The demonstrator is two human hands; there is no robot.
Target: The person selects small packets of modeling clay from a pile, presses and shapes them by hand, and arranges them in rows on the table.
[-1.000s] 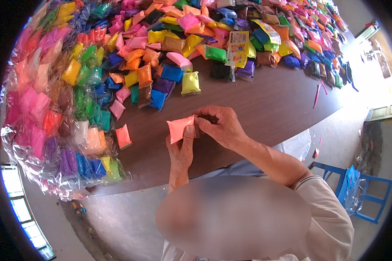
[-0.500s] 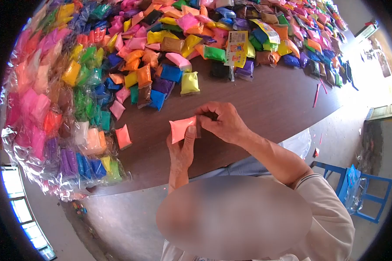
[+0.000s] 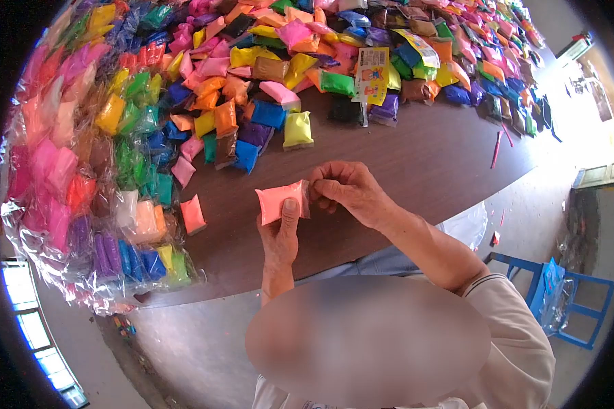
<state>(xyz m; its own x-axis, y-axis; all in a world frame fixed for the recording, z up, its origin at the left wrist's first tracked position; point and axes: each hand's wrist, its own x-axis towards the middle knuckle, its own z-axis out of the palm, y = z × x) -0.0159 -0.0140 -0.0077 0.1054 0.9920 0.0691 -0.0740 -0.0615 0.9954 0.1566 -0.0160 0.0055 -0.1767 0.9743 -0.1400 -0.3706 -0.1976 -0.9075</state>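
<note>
My left hand (image 3: pixel 278 238) grips a small coral-pink packet (image 3: pixel 278 199), thumb across its front and fingers behind. A clear film edge sticks out at the packet's right end. Beside that edge is my right hand (image 3: pixel 351 193), its thumb and forefinger pinched together and the other fingers curled. Whether the pinch holds the film or a scrap of it is too small to tell. Another coral packet (image 3: pixel 193 215) lies on the brown table (image 3: pixel 361 238) left of my hands. Beyond the hands, a pale yellow packet (image 3: pixel 297 129) lies at the near edge of a heap.
A large heap of coloured packets (image 3: pixel 280 68) covers the table's far side. Clear bags of packets (image 3: pixel 61 170) line the left. A yellow printed card (image 3: pixel 371 76) lies on the heap. Thin dark-pink strips (image 3: pixel 496 150) lie at right; a blue stool frame (image 3: pixel 580 307) stands on the floor.
My left hand has shifted slightly left with the coral packet, which now lies more level. The right hand has lowered a little and its fingers have curled in closer.
</note>
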